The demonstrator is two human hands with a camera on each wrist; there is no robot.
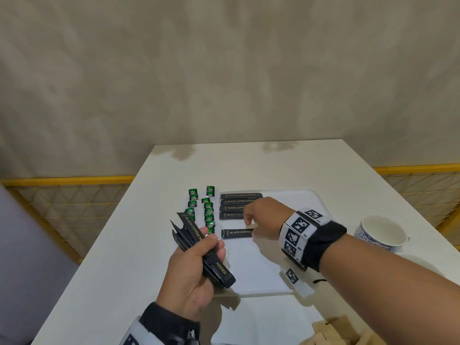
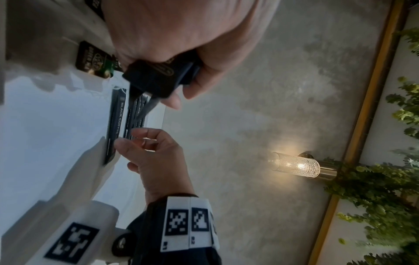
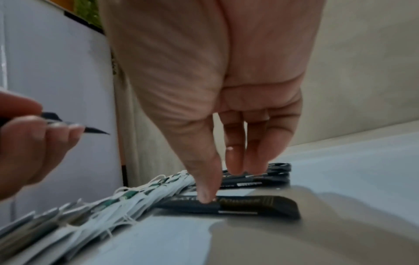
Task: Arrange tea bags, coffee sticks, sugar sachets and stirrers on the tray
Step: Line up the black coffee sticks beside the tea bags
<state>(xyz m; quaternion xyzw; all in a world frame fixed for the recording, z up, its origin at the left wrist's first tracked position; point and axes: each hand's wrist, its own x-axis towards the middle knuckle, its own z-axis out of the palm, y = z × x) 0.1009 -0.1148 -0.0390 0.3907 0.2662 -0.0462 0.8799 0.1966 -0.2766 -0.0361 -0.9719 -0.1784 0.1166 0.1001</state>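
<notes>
The right hand (image 1: 261, 219) reaches down with straight fingers, its thumb (image 3: 205, 195) pressing a single black coffee stick (image 1: 237, 232) that lies flat on the clear plastic tray (image 1: 308, 195). Just beyond it, four more black coffee sticks (image 1: 240, 204) lie in a row on the tray. The left hand (image 1: 196, 267) grips a bundle of black coffee sticks (image 1: 206, 252) above the white counter (image 1: 124, 257). Green-tagged tea bags (image 1: 202, 207) sit in two columns left of the row. A white cup with blue pattern (image 1: 382, 232) stands to the right.

Black wristbands (image 1: 321, 241) — white blocks bearing black-and-white square markers.
</notes>
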